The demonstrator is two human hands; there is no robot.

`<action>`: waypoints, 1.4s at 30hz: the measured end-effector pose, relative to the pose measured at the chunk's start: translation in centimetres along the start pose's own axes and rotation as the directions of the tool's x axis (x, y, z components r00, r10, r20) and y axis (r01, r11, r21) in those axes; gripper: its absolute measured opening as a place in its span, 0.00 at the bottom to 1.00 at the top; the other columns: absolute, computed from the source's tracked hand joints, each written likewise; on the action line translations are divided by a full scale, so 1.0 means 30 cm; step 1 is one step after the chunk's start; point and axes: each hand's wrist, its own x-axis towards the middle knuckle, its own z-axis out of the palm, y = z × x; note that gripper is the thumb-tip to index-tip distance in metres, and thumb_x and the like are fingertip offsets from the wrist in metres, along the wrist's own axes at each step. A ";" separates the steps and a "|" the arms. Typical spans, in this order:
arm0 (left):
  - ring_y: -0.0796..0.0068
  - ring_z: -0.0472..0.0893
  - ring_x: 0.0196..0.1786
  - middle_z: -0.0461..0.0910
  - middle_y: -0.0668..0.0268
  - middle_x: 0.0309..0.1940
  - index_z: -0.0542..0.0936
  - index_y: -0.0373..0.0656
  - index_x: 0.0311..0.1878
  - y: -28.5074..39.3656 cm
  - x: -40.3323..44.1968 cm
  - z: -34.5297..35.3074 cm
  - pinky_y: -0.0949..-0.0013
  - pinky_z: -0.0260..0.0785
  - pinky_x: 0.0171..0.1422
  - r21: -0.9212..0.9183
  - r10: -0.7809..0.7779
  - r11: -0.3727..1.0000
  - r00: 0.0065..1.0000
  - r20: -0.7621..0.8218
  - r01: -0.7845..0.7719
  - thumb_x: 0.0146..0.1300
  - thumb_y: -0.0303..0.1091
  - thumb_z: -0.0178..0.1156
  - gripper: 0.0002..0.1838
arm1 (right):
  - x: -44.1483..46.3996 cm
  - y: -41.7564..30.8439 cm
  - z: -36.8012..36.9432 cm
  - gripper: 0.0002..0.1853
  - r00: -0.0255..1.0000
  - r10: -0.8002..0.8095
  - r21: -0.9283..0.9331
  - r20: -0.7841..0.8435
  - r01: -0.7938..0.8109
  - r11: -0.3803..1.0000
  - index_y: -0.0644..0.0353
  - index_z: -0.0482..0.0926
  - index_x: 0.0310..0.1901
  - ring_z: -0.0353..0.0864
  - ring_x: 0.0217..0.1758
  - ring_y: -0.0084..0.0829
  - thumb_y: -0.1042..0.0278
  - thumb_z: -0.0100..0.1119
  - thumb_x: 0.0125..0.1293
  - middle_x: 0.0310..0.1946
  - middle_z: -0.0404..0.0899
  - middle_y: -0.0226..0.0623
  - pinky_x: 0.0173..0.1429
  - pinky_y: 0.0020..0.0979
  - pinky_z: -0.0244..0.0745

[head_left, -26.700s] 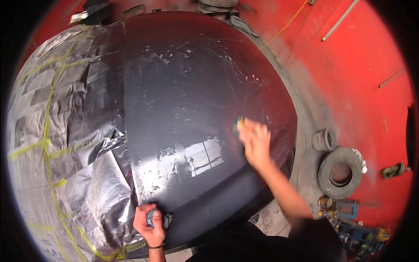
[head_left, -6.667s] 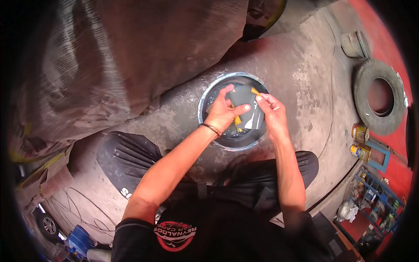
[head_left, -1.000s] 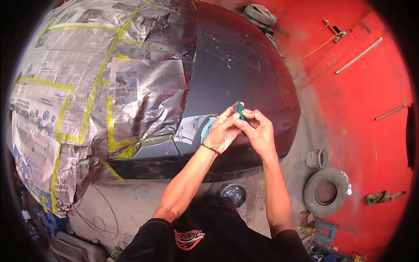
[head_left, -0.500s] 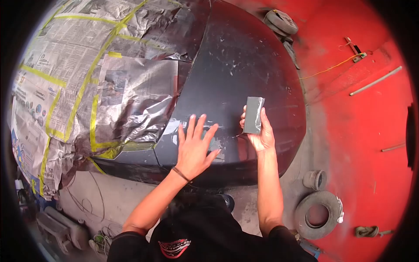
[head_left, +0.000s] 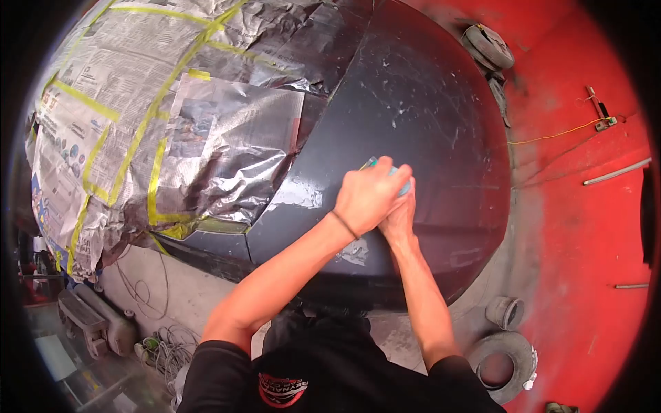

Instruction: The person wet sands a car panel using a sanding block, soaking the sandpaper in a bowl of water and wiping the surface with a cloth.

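Both of my hands meet over the dark grey car panel point(head_left: 420, 131), above its lower middle. My left hand point(head_left: 368, 196) is closed over a sanding block point(head_left: 403, 184), and its fingers cover most of it. Only bits of the block's blue-green side show between the fingers. Beneath and to the right, my right hand point(head_left: 399, 219) is closed on the same block, its fingers largely hidden by the left hand. Whether the block touches the panel I cannot tell. Pale, worn patches point(head_left: 354, 253) mark the panel near my wrists.
Newspaper point(head_left: 227, 117) held by yellow-green masking tape point(head_left: 131, 148) covers the car on the left. A tyre point(head_left: 501, 365) and a can point(head_left: 505, 313) are on the floor at lower right, by a red surface point(head_left: 564, 227). Coiled cables point(head_left: 172, 351) lie at lower left.
My left hand has left the panel, moved right and closed over the block in my right hand. The block's grey face, visible before, is now hidden. The view has shifted slightly.
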 end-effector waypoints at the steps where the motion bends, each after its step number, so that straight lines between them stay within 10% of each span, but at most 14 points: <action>1: 0.50 0.91 0.37 0.84 0.57 0.44 0.84 0.48 0.54 -0.005 0.063 0.028 0.50 0.85 0.39 0.021 0.032 0.999 0.999 -0.004 -0.032 0.66 0.44 0.80 0.20 | 0.025 -0.007 0.006 0.19 0.999 0.026 0.059 -0.024 -0.025 0.998 0.58 0.88 0.63 0.83 0.67 0.56 0.64 0.75 0.74 0.63 0.88 0.49 0.73 0.52 0.78; 8: 0.47 0.94 0.41 0.91 0.52 0.36 0.86 0.43 0.47 -0.055 0.427 0.143 0.47 0.87 0.44 0.079 0.064 0.995 0.997 0.049 -0.068 0.68 0.46 0.77 0.17 | 0.279 0.164 0.118 0.23 0.944 0.287 0.427 0.162 -0.329 0.842 0.61 0.85 0.64 0.84 0.69 0.56 0.56 0.75 0.76 0.59 0.86 0.53 0.70 0.53 0.79; 12: 0.46 0.95 0.42 0.93 0.52 0.35 0.87 0.40 0.47 -0.047 0.510 0.129 0.47 0.88 0.47 0.015 0.021 1.000 0.987 0.159 -0.023 0.72 0.47 0.76 0.19 | 0.128 -0.059 0.039 0.24 0.992 -0.017 -0.097 -0.128 0.005 0.995 0.62 0.83 0.66 0.86 0.67 0.57 0.57 0.75 0.76 0.57 0.86 0.54 0.68 0.53 0.80; 15: 0.47 0.95 0.41 0.94 0.51 0.35 0.89 0.41 0.48 -0.086 0.503 0.167 0.45 0.87 0.47 -0.035 -0.030 0.999 0.986 0.163 0.036 0.73 0.51 0.73 0.20 | 0.066 -0.042 -0.002 0.23 0.980 -0.182 -0.142 -0.074 0.171 0.975 0.67 0.83 0.65 0.83 0.69 0.62 0.64 0.73 0.75 0.60 0.86 0.59 0.67 0.56 0.80; 18: 0.46 0.95 0.41 0.93 0.50 0.35 0.89 0.41 0.49 -0.130 0.413 0.092 0.44 0.86 0.46 -0.065 -0.137 0.988 0.988 0.075 0.142 0.72 0.52 0.72 0.20 | 0.341 0.062 -0.001 0.21 0.956 0.288 -0.013 0.058 -0.288 0.958 0.62 0.88 0.60 0.85 0.67 0.59 0.64 0.76 0.69 0.58 0.89 0.52 0.70 0.53 0.78; 20: 0.45 0.94 0.41 0.92 0.50 0.35 0.88 0.42 0.48 -0.174 0.314 0.047 0.43 0.85 0.45 -0.055 -0.205 0.976 0.976 0.078 0.209 0.70 0.51 0.73 0.20 | 0.461 0.314 0.052 0.15 0.952 -0.245 -0.154 -0.184 0.219 0.964 0.60 0.90 0.57 0.87 0.64 0.53 0.65 0.74 0.74 0.56 0.92 0.49 0.69 0.50 0.78; 27: 0.44 0.92 0.36 0.90 0.53 0.29 0.84 0.44 0.44 -0.236 0.060 0.010 0.42 0.82 0.41 -0.010 -0.141 0.989 0.976 0.169 0.145 0.71 0.46 0.74 0.15 | -0.025 0.078 -0.088 0.21 0.982 0.023 -0.133 -0.187 -0.049 0.990 0.44 0.94 0.65 0.84 0.67 0.53 0.69 0.78 0.72 0.65 0.89 0.45 0.71 0.52 0.82; 34: 0.41 0.91 0.36 0.90 0.49 0.29 0.86 0.43 0.42 -0.021 0.456 0.197 0.41 0.83 0.42 0.010 0.149 0.988 0.961 0.231 -0.155 0.72 0.49 0.71 0.17 | 0.281 0.447 -0.107 0.15 0.918 0.140 -0.191 -0.371 -0.223 0.956 0.49 0.96 0.59 0.82 0.63 0.52 0.69 0.74 0.74 0.62 0.90 0.43 0.70 0.49 0.78; 42: 0.41 0.94 0.45 0.94 0.47 0.37 0.92 0.43 0.44 0.140 0.748 0.367 0.42 0.86 0.53 -0.019 0.071 0.997 0.963 0.258 -0.068 0.74 0.54 0.65 0.21 | -0.157 0.342 -0.277 0.19 0.904 0.268 -0.155 -0.332 -0.333 0.930 0.45 0.96 0.64 0.82 0.62 0.52 0.68 0.74 0.74 0.65 0.87 0.46 0.72 0.50 0.80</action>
